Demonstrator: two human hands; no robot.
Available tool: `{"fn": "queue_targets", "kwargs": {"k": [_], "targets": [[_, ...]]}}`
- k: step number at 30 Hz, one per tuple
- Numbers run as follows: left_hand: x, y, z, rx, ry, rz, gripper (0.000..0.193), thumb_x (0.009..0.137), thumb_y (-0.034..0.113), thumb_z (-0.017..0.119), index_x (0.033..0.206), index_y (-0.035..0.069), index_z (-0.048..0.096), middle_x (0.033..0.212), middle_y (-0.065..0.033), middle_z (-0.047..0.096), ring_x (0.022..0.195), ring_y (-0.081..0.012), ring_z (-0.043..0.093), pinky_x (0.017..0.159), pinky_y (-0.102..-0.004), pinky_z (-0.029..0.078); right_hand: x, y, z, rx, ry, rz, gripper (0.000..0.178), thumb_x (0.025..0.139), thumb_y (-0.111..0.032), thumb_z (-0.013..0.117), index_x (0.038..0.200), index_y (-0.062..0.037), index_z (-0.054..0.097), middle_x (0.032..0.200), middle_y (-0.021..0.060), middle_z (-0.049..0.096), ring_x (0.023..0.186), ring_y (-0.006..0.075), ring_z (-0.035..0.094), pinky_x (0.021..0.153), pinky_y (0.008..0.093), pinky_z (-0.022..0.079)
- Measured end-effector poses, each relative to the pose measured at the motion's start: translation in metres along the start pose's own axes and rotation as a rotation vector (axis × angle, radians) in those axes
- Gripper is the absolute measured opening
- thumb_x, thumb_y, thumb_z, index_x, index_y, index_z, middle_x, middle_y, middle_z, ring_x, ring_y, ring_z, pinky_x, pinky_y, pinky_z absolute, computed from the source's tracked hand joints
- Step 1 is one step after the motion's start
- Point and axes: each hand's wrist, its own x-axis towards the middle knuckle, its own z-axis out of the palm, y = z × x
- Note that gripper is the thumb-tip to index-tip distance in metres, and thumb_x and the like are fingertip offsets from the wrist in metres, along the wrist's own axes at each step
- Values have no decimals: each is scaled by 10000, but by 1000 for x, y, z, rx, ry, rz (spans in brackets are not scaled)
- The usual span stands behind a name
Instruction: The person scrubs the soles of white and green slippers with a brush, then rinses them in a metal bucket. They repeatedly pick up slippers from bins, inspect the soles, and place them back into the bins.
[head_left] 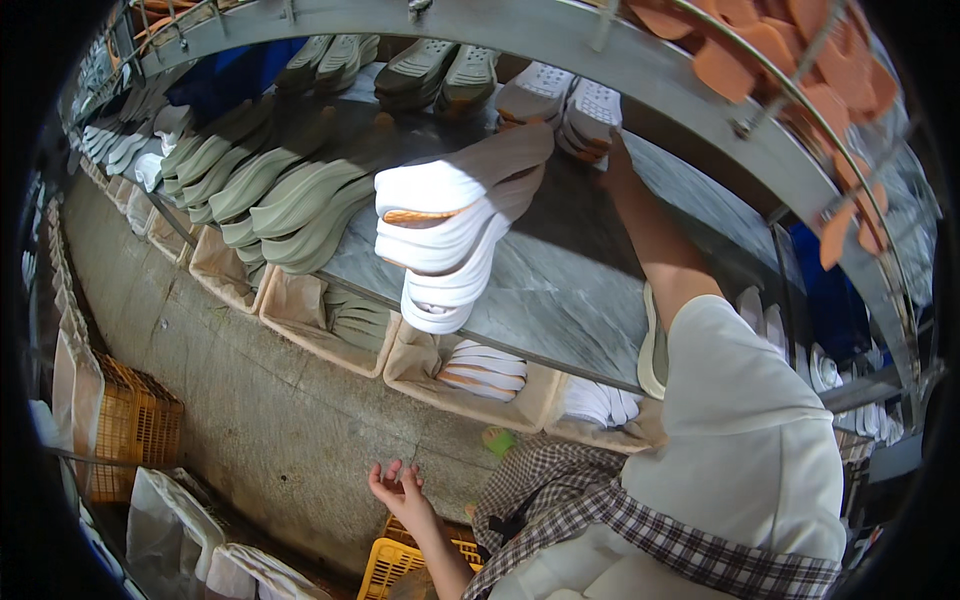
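Note:
My right arm stretches across the grey marble-patterned table, and my right hand [612, 155] is at a stack of grey-and-white shoe soles [592, 112] with orange lower layers. Shadow and the soles hide its fingers, so its grip is unclear. Beside it lies a matching stack of perforated soles [535, 92]. Nearer me, a leaning stack of white soles [440, 225] hangs over the table's front edge, one orange layer showing in it. Down by my body, my left hand [400, 488] hovers over the floor, fingers loosely bent and apart, nothing in them.
Grey-green soles [310, 205] line the table's left part. Cloth-lined bins [410, 385] hang along its front edge, some with soles. A metal shelf rail [480, 22] arches overhead, with orange pieces [730, 60] at right. Yellow crates [140, 430] stand on the floor.

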Motion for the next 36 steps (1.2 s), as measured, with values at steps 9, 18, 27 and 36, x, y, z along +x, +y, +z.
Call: {"fn": "queue_targets", "kwargs": {"k": [9, 18, 27, 36], "targets": [[-10, 9, 14, 91, -66, -84, 481, 879, 33, 549, 1304, 63, 326, 1104, -81, 484, 892, -153, 526, 707, -267, 432, 79, 7, -8, 78, -340, 100, 392, 843, -261, 602, 1140, -36, 481, 1070, 189, 526, 960, 303, 568, 853, 463, 497], [-21, 26, 39, 280, -548, 130, 400, 848, 88, 620, 1209, 27, 458, 1086, -93, 557, 870, -147, 548, 764, -281, 472, -196, -57, -155, 310, -587, 670, 425, 868, -153, 542, 1231, 6, 387, 1234, 230, 403, 1122, 385, 468, 933, 496, 474], [-92, 72, 66, -104, -931, -151, 777, 833, 156, 674, 1417, 131, 162, 1439, -185, 220, 1231, -299, 420, 858, -388, 498, -407, -55, -285, -297, -915, 580, 652, 768, 12, 579, 1346, 35, 280, 1258, 243, 449, 1107, 351, 549, 923, 462, 506], [-120, 79, 24, -691, -487, -158, 662, 953, 214, 445, 1450, 71, 33, 1455, -195, 242, 1314, -329, 326, 1083, -455, 297, -452, 43, -237, -835, -1477, -223, 850, 761, -115, 691, 1442, -6, 193, 1323, 206, 368, 1190, 239, 421, 947, 327, 406]]}}
